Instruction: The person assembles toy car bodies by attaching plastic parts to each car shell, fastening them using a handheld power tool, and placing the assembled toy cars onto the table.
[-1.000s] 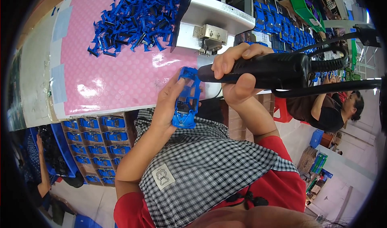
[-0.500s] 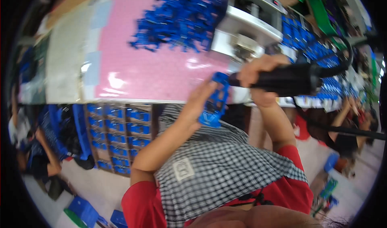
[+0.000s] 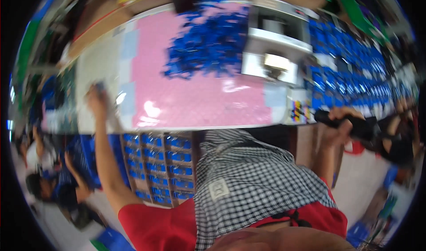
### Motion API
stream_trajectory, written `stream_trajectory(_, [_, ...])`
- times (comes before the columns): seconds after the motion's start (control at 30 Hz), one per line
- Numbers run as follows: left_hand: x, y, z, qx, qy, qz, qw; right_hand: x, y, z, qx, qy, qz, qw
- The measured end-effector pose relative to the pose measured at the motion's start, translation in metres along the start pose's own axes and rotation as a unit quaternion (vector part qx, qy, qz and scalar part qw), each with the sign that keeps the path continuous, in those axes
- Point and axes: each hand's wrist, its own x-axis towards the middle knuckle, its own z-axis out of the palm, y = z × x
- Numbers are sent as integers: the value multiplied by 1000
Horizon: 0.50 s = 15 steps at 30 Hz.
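On the pale left part of the table, my left hand (image 3: pixel 96 101) reaches out, its fingers closed around a small blue plastic part (image 3: pixel 100 87); motion blur hides its outline. My right hand (image 3: pixel 342 121) grips a black corded power tool, apparently an electric screwdriver (image 3: pixel 364 127), beyond the table's front edge on the right. The tool's narrow end points left. Between the hands lies a pink mat (image 3: pixel 195 102), with a heap of blue plastic parts (image 3: pixel 206 42) on its far side.
A white machine (image 3: pixel 277 42) stands right of the heap. Rows of blue parts (image 3: pixel 346 84) cover the right side. Below the table is a rack (image 3: pixel 166 166) of blue parts. Other people (image 3: pixel 57 180) sit at far left; a person's arm (image 3: pixel 395 122) shows at right.
My left hand has carried the blue part from in front of me to the far left of the table. My right hand has moved right and lower with the tool, away from the part.
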Motion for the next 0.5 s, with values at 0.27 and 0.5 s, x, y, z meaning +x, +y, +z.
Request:
stream_trajectory(0.27, [14, 335, -142, -469, -81, 201, 856, -13, 9, -19, -38, 76, -41, 996])
stream_trajectory(0.5, [-19, 604, -186, -535, -162, 379, 738, -8, 21, -29, 17, 104, -43, 993])
